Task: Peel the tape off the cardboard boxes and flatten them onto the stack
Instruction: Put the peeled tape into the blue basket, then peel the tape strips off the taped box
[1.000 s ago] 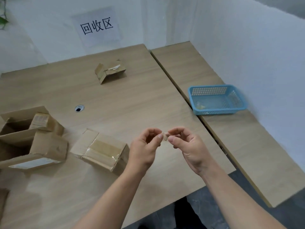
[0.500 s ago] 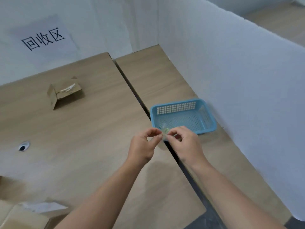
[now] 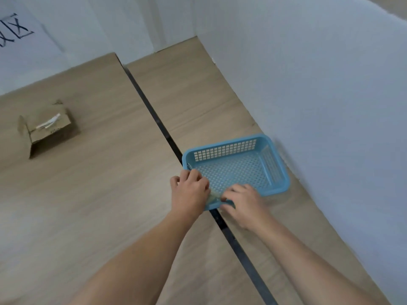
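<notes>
- The left hand (image 3: 190, 190) is at the near-left corner of a light-blue perforated plastic basket (image 3: 278, 164). Its fingers are curled in and pinch one end of a crumpled strip of clear tape (image 3: 213, 198).
- The right hand (image 3: 244, 201) is just beside it over the basket's near rim. Its fingers are curled too and grip the other end of the same tape.
- The tape is stretched between the two hands, right above the basket's near-left corner. The blur hides whether it touches the rim.
- The basket sits on the right-hand light wooden desk (image 3: 193, 89), near a white partition wall (image 3: 319, 84). A dark gap (image 3: 152, 111) separates this desk from its neighbour.
- A small brown cardboard box (image 3: 49, 130) lies on the left-hand desk, well apart from the hands. It has an end flap sticking out and a pale strip of tape across its top.
- A white paper sign (image 3: 26, 25) with black characters hangs on the wall behind.
</notes>
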